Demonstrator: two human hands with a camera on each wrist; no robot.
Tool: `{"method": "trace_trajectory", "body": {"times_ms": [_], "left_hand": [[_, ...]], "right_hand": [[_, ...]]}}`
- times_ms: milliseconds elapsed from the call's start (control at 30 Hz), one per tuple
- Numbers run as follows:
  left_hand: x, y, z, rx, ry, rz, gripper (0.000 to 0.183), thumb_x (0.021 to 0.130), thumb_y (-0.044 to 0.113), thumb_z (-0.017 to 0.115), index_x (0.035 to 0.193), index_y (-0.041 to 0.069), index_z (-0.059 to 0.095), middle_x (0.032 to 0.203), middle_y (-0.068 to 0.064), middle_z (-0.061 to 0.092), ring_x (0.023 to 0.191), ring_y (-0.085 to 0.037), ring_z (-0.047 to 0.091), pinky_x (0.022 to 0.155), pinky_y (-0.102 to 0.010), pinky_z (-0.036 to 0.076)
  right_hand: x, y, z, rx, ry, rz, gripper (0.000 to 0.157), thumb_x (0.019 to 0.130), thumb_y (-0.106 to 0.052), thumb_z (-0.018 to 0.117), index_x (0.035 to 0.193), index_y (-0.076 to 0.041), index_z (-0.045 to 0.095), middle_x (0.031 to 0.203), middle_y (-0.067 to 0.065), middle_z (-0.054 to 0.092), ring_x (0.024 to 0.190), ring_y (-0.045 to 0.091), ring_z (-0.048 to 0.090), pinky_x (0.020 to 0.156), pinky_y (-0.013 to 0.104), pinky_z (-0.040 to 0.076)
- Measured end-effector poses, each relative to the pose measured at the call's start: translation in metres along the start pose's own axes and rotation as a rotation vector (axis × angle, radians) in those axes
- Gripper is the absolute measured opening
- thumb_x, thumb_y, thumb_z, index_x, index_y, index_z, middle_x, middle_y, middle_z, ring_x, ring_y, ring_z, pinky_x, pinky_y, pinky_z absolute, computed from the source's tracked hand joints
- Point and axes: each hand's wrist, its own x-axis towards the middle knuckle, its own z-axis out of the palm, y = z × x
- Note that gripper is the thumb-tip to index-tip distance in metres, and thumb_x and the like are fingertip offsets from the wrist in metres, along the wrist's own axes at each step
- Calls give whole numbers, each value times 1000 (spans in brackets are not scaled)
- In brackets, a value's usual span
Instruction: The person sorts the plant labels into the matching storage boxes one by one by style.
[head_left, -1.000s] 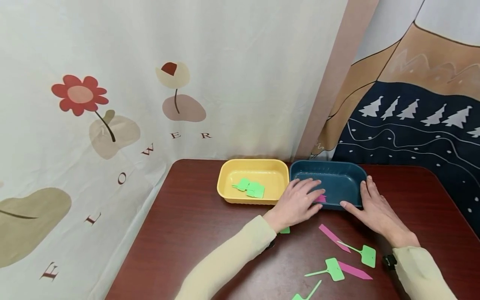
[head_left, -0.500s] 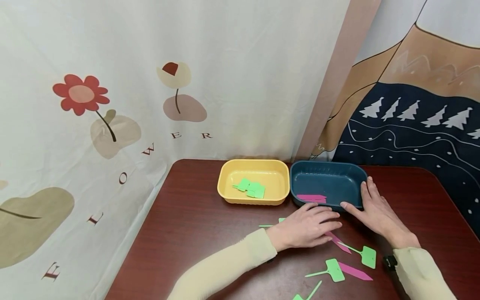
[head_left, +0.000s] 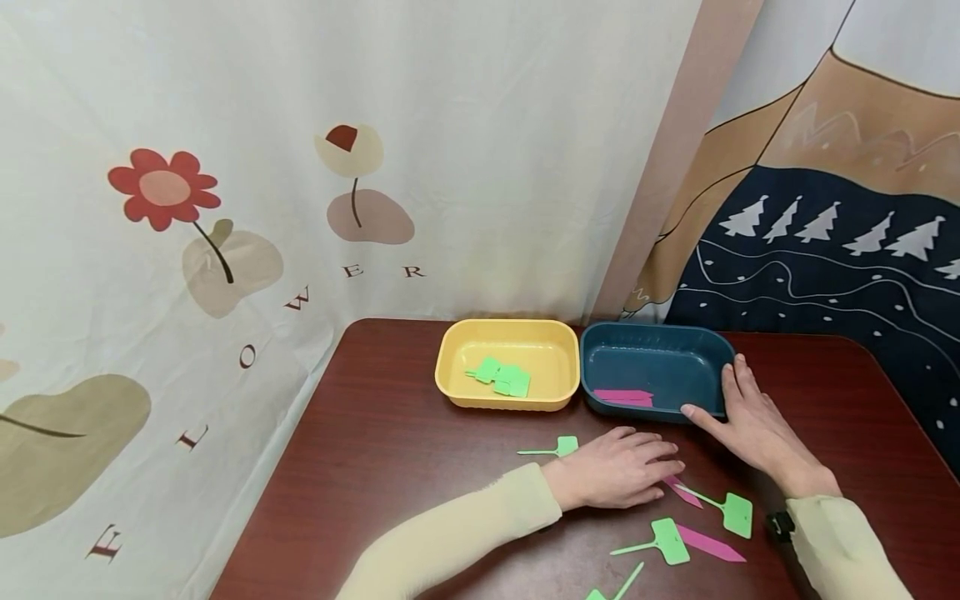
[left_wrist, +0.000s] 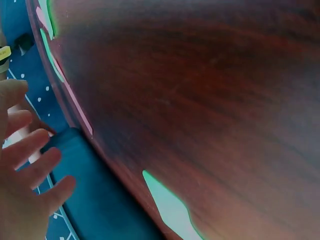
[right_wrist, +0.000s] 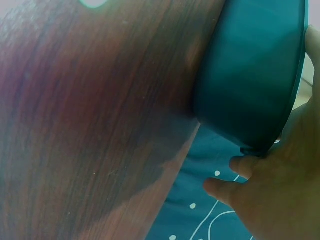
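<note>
My left hand (head_left: 618, 467) hovers low over the table, fingers spread and relaxed, just above a pink pointed plant label (head_left: 686, 493) that it partly hides. Nothing shows in its grasp in the left wrist view. A green T-shaped plant label (head_left: 737, 514) lies with its stem across that pink one. My right hand (head_left: 761, 429) rests against the near right corner of the blue bin (head_left: 667, 367), thumb at the front rim and straight fingers along the side. Pink labels (head_left: 622, 397) lie inside this bin. Several green labels (head_left: 510, 379) lie in the yellow bin (head_left: 540, 350).
Closer to me, a green label (head_left: 670, 540) touches another pink label (head_left: 710, 543). One more green label (head_left: 566, 446) lies left of my left hand, and another (head_left: 596, 594) is cut off by the bottom edge. A patterned curtain (head_left: 480, 167) hangs behind the table.
My left hand has come out of the blue bin toward me, over the pink label on the table, leaving pink labels visible inside. My right hand has stayed at the bin's corner.
</note>
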Motion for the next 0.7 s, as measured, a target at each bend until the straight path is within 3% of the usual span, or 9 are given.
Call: {"method": "trace_trajectory", "body": {"times_ms": [367,700], "left_hand": [[10,5,6,23,-26,-28,38,111,32,48,148,30,58,140,11,57,131,-7,51,108,-25,42],[12,9,9,117,-13,-25,28,108,26,54,131,33,70,125,11,61,109,-9,57,89,-22,50]], "right_hand": [[0,0,0,4,1,-2,114,99,-68,49,157,13,-6,163,31,-25,149,60,-7,110,79,8],[1,1,0,4,1,3,115,99,-69,49,157,12,-7,163,31,-25,149,60,-7,111,79,8]]}}
